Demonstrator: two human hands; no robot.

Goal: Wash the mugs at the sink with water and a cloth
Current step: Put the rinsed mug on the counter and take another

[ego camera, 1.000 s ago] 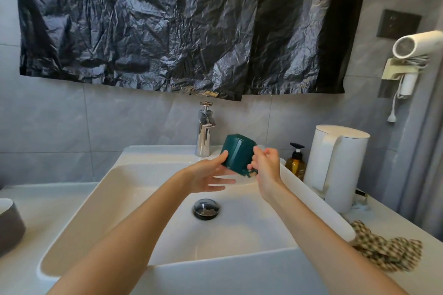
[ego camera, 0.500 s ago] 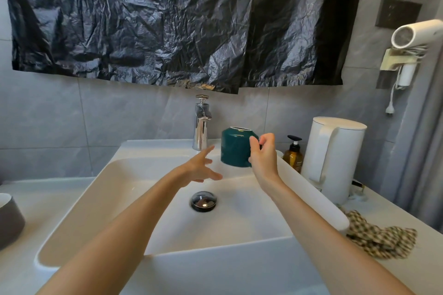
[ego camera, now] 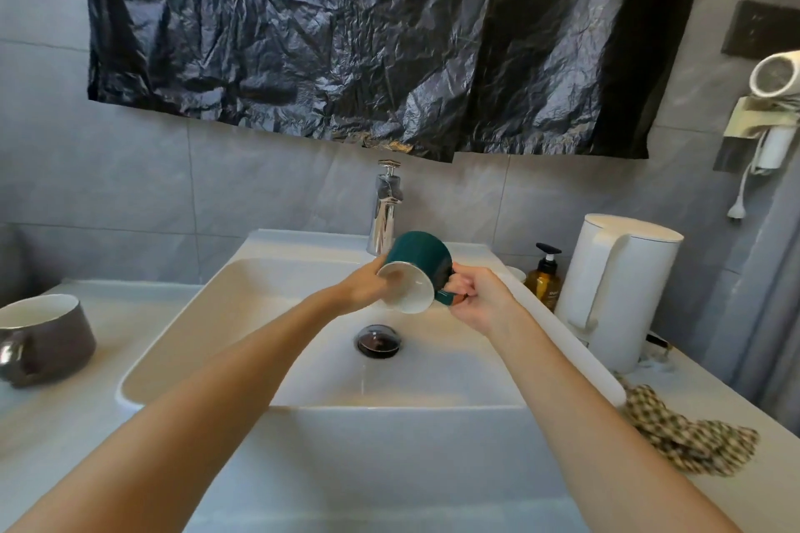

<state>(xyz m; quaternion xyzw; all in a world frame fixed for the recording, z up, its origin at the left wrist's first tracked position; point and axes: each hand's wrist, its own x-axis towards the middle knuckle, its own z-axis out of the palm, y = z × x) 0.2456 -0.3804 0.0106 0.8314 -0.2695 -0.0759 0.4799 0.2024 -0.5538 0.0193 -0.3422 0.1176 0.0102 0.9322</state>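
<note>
A dark green mug point(ego camera: 422, 257) with a white inside hangs tilted over the white sink point(ego camera: 242, 316), its mouth turned toward me. My right hand point(ego camera: 480, 301) pinches its handle on the right. My left hand point(ego camera: 363, 286) holds the mug's left side at the rim, with the fingers hidden behind the mug. A grey mug point(ego camera: 47, 338) stands upright on the counter left of the sink. The checked cloth point(ego camera: 688, 437) lies crumpled on the counter at the right, apart from both hands. No water shows at the chrome tap point(ego camera: 385, 212).
A drain plug point(ego camera: 378, 341) sits in the basin floor. Right of the sink stand an amber pump bottle point(ego camera: 546, 279) and a white kettle point(ego camera: 619, 290). A hair dryer point(ego camera: 775, 74) hangs on the right wall. Black plastic sheeting point(ego camera: 368, 35) covers the wall above.
The green mug went from upright near the tap to tilted with its mouth toward me. My left hand, which had let go, is back on the mug. The view shifted and shows the grey mug.
</note>
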